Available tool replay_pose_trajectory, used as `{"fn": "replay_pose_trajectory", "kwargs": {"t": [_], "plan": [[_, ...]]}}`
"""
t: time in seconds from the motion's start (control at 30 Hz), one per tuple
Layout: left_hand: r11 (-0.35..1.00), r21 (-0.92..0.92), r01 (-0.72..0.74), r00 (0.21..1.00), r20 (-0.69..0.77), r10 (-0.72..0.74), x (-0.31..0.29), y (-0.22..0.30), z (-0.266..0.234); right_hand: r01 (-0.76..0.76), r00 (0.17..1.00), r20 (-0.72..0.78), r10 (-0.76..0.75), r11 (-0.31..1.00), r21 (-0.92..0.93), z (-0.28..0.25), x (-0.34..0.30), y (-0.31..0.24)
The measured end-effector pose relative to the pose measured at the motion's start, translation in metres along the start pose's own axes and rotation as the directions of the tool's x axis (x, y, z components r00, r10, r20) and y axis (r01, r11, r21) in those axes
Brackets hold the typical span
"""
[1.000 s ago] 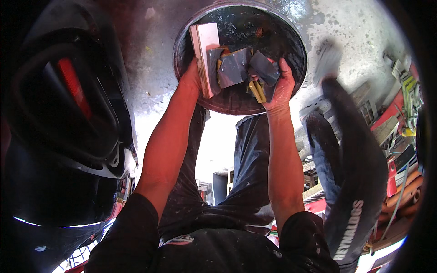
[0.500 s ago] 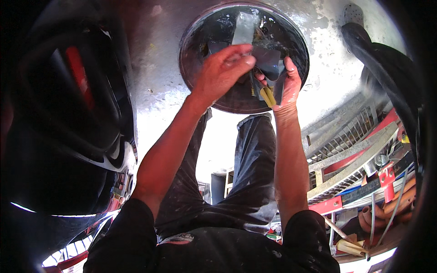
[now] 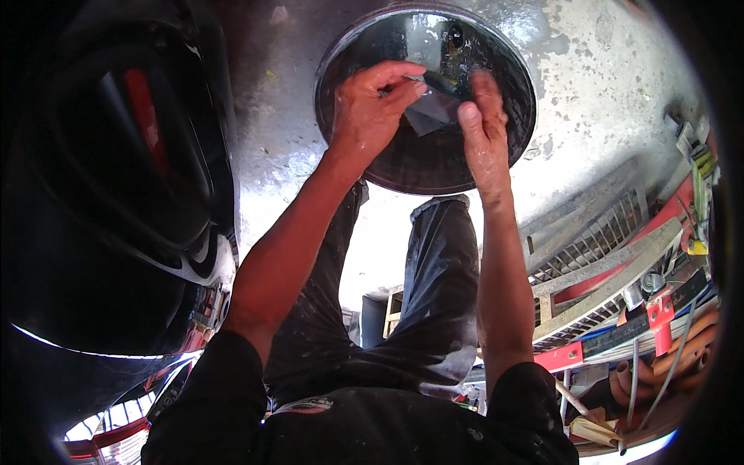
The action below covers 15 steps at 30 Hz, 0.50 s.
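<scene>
My left hand (image 3: 368, 108) is over a round black basin (image 3: 530, 128), thumb and fingertips pinched on the edge of a thin dark grey sheet (image 3: 431, 115) that looks like sandpaper. The sheet hangs tilted above the basin, between my two hands. Beside the sheet's right edge is my right hand (image 3: 486, 143), its fingers stretched out and thumb apart. Its fingertips are blurred, and nothing shows gripped in them. Inside the basin are wet-looking glints and a pale rectangular patch (image 3: 422, 48); I cannot tell whether that is a sheet or a reflection.
A large glossy black panel with a red strip (image 3: 147, 116) fills the left side. On the right lie slatted grey frames (image 3: 597, 225), a red bracket (image 3: 660, 314) and orange-brown pipes (image 3: 686, 341). My legs (image 3: 442, 271) are just below the basin. The floor (image 3: 577, 85) is stained grey.
The dark sheets and folded yellow piece in my right hand no longer show there; its fingers have straightened. The dark sheet now hangs from my left hand. A dark shape at upper right has left view.
</scene>
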<state>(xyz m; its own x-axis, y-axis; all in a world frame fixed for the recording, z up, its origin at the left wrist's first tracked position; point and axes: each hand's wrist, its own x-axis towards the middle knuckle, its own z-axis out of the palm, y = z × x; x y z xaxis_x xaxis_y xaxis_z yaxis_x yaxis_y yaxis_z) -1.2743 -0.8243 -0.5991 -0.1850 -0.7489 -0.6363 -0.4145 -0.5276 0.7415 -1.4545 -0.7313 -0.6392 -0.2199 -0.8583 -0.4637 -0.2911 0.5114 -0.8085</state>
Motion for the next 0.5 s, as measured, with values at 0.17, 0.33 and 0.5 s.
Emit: {"fn": "replay_pose_trajectory", "kwargs": {"t": [0.17,0.33,0.5], "plan": [[0.996,-0.088,-0.03,0.999,0.037,0.034,0.008,-0.001,0.008,-0.267,0.962,0.159,0.224,0.894,0.36,0.015,0.002,-0.017],[0.986,0.031,0.165,0.938,0.303,-0.166,0.015,-0.031,0.002,-0.436,0.869,0.16,0.469,0.57,0.696,0.021,0.018,-0.02],[0.966,-0.093,0.243,0.951,0.216,-0.219,0.043,-0.078,0.005,-0.549,0.785,0.218,0.58,0.488,0.678,0.041,0.044,0.009]]}}
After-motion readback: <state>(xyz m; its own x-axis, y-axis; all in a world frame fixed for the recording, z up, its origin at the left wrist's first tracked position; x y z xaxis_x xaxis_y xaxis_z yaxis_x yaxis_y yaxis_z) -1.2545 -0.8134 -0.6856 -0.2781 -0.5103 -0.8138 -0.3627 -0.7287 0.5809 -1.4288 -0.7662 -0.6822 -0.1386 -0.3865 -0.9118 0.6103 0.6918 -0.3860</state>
